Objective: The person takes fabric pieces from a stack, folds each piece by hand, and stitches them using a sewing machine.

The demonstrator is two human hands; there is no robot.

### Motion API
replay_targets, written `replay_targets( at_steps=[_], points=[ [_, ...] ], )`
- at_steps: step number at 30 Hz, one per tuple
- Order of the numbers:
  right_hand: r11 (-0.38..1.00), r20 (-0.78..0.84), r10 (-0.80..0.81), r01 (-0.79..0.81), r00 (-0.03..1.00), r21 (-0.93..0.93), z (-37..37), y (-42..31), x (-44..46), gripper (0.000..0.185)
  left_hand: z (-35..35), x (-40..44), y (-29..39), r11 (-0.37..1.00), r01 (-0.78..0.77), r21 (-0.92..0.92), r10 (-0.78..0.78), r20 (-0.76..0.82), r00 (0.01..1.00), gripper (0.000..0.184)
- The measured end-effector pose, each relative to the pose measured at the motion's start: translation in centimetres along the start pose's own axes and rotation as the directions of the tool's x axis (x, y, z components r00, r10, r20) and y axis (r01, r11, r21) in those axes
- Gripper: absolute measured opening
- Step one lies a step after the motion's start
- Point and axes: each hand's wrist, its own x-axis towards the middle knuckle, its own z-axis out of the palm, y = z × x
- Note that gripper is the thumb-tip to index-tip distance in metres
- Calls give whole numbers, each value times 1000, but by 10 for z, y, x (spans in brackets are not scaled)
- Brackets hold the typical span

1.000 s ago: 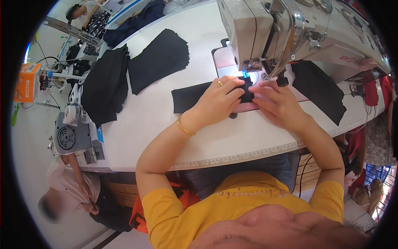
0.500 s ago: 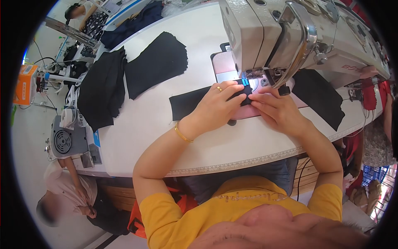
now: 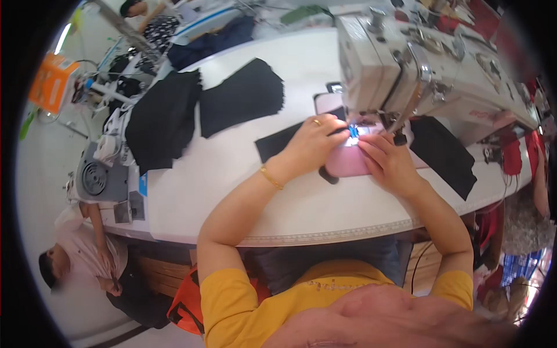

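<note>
A black fabric piece (image 3: 279, 141) lies on the sewing table, its right end running under my left hand (image 3: 315, 143). The fingers of that hand are closed on the fabric beside the blue presser foot (image 3: 353, 134) of the sewing machine (image 3: 400, 75). My right hand (image 3: 393, 164) is on the other side of the foot, fingertips drawn together close to it. Glare and the fingers hide what the right hand holds, if anything. Below the foot shows the pink machine plate (image 3: 347, 164).
Black cut pieces (image 3: 165, 119) and another black piece (image 3: 243, 95) lie to the left. One more black piece (image 3: 444, 153) lies right of the needle area. A ruler tape (image 3: 325, 236) edges the table. Co-workers (image 3: 93, 246) are at the left and far back.
The view has shifted, so the table and machine appear moved. Both hands stay at the presser foot. Less black fabric shows between the fingertips, and more of the pink plate is uncovered.
</note>
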Motion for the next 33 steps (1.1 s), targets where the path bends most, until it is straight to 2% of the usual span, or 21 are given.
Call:
replay_targets(
  at_steps=[3,5,6,7,8,9,11,13,15,17,19,21,22,24,26,27,28,29,30,31,33],
  points=[
    [999,32,-34,35,999,-28,-9,-16,-3,38,-21,-2,2,1000,13,29,-12,-21,1000,29],
    [992,17,-120,119,993,50,-8,-27,11,44,-55,-9,-18,972,213,-96,-221,-75,972,26],
    [979,37,-162,155,986,131,-6,-38,26,46,-63,-14,-38,953,303,-17,-300,-187,935,27],
    [959,52,-202,187,978,211,-3,-49,42,49,-72,-21,-57,919,392,48,-377,-192,906,26],
    [965,15,-240,237,971,116,8,-54,57,46,-75,-32,-70,881,467,75,-446,-196,873,24],
    [959,-19,-284,284,959,13,23,-54,72,43,-73,-42,-78,884,459,82,-437,-202,877,24],
    [959,-17,-284,284,959,-8,58,-48,91,40,-69,-56,-92,824,519,226,-519,-64,852,24],
    [960,-11,-279,278,960,-25,83,-43,104,37,-68,-55,-95,849,469,244,-462,-86,883,17],
    [961,65,-242,230,968,155,92,-38,112,31,-68,-56,-97,848,518,111,-509,-103,855,10],
    [946,15,-265,257,964,200,89,-34,104,35,-72,-60,-101,862,502,65,-494,-111,862,8],
    [919,109,-295,251,949,305,67,-45,80,39,-78,-60,-103,874,486,24,-480,-115,870,6],
    [933,274,-319,249,907,260,16,-60,45,40,-84,-58,-99,814,572,-106,-579,-50,814,10],
    [949,215,-300,268,929,165,-3,-59,23,42,-86,-55,-91,812,573,-107,-580,-51,813,10],
    [955,108,-272,281,956,-89,-55,-45,-8,45,-88,-37,-70,713,603,-357,-663,-63,746,11],
    [933,4,-202,194,979,-304,-117,-29,-21,45,-70,-19,-34,827,465,-316,-494,-11,870,11],
    [894,-54,-178,139,982,-425,-134,-17,-31,45,-64,-10,-8,817,476,-326,-466,114,877,13],
    [893,-49,-175,138,983,-428,-141,-7,-38,45,-51,-9,12,807,453,-379,-423,164,891,15],
    [852,-92,-138,71,986,-518,-146,1,-43,45,-37,-12,26,807,416,-419,-371,188,909,17],
    [802,-139,-106,2,985,-598,-151,10,-49,45,-30,-13,39,864,362,-350,-306,206,929,21],
    [803,-138,-102,-1,985,-597,-143,26,-58,45,-28,-16,47,862,363,-353,-306,210,929,21],
    [873,4,134,-116,991,-474,-98,61,-76,44,-29,-23,55,970,164,-179,-139,141,980,26]
  ],
)
